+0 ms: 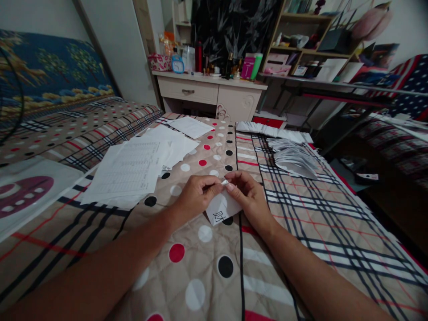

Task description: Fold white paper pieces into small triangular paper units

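Note:
A small folded white paper [219, 209] with a black printed character near its lower corner is held just over the patterned bedspread. My left hand [200, 194] pinches its top edge from the left. From the other side my right hand [249, 196] grips the same edge, with thumb and fingers closed on it. Both hands' fingertips meet at a narrow white fold at the top. The fingers hide part of the paper's upper side.
Loose printed sheets [127, 171] lie at left, near a white plastic bag [30, 191] with a purple print. At right are a stack of folded papers [292, 158] and a long row of folded papers [274, 132]. A cluttered white dresser [187, 91] stands beyond the bed.

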